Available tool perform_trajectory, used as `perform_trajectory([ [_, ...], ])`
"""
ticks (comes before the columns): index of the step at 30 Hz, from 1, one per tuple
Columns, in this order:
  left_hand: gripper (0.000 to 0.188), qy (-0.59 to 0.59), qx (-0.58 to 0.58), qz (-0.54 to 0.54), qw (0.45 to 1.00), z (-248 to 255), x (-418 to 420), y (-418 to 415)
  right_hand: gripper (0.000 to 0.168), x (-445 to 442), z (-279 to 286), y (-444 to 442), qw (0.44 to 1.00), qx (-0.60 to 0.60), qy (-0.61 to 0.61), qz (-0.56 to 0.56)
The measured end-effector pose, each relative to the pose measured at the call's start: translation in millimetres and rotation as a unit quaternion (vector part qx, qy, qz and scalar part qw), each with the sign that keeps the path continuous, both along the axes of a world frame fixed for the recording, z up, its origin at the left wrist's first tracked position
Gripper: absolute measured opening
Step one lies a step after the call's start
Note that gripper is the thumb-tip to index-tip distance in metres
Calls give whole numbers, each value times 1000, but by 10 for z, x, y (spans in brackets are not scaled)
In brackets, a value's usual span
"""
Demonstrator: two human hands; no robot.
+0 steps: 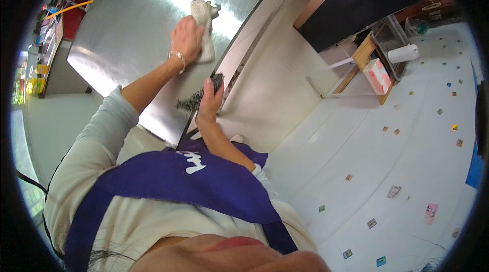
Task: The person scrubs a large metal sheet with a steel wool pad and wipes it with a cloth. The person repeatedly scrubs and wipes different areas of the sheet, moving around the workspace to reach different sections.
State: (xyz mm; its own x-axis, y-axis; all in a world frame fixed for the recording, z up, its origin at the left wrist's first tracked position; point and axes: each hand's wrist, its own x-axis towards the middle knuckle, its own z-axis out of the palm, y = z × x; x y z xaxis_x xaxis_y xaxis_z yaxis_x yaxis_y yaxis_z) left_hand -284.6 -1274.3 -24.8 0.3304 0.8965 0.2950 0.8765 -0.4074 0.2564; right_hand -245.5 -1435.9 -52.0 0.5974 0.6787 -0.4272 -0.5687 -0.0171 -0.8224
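My left hand (186,39) lies palm down on a bunched, off-white cloth (207,39), pressing it against the shiny metal tabletop (130,23). A bracelet circles that wrist. Nearer my body, at the table's right edge, my right hand (209,100) grips a dark, bristly brush or scrubber (193,100), thumb on top. Its bristles reach over the edge of the metal; my fingers hide part of it.
White wall (382,149) with small stickers runs along the right. A wooden shelf (363,52) there bears a tissue box (377,76) and a white roll (403,54). A dark panel (355,4) stands at upper right. Cluttered counter (53,39) at left.
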Motion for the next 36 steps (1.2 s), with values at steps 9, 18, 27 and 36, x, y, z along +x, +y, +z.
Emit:
perform_trajectory([
  [9, 53, 132, -78, -88, 984, 243, 182, -102, 49, 1572, 92, 1965, 986, 0, -153, -61],
  [18, 55, 155, -132, -94, 975, 373, 171, -99, 68, 1451, -52, 1648, 982, -37, -145, 115],
  [27, 59, 165, -148, -105, 969, 430, 275, 7, 59, 2792, 64, 3176, 983, 11, -159, 96],
  [36, 65, 201, -216, -167, 941, 491, 405, 450, 64, 2368, -21, 2422, 956, -11, -214, 199],
])
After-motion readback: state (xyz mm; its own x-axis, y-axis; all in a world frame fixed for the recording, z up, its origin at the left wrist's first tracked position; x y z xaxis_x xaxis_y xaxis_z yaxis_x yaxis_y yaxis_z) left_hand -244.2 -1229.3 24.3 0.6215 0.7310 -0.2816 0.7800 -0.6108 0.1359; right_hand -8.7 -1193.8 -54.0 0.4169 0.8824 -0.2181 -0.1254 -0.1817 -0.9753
